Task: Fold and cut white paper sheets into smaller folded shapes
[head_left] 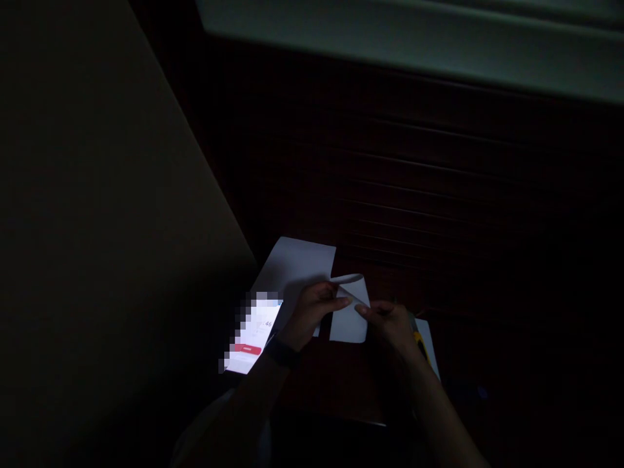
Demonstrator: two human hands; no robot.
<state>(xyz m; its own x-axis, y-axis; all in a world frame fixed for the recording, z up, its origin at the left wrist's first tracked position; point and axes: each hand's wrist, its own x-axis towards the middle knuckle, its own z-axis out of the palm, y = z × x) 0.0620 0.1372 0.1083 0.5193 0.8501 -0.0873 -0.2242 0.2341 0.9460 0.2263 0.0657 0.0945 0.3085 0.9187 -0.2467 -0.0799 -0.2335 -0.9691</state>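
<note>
In a very dark room, my left hand (312,312) and my right hand (390,325) both pinch a small white piece of paper (350,322) held between them above a dark table (341,383). Its top edge curls over in a fold. The left thumb and fingers press on the paper's upper left edge. My right fingertips grip its right edge. A dark band sits on my left wrist.
A larger white sheet (297,263) lies behind the hands. A lit phone screen (253,335) with a red bar glows at the left. A yellow-handled tool (420,344) rests on another white sheet (431,348) at the right. A dim wall stands left, dark wood panelling behind.
</note>
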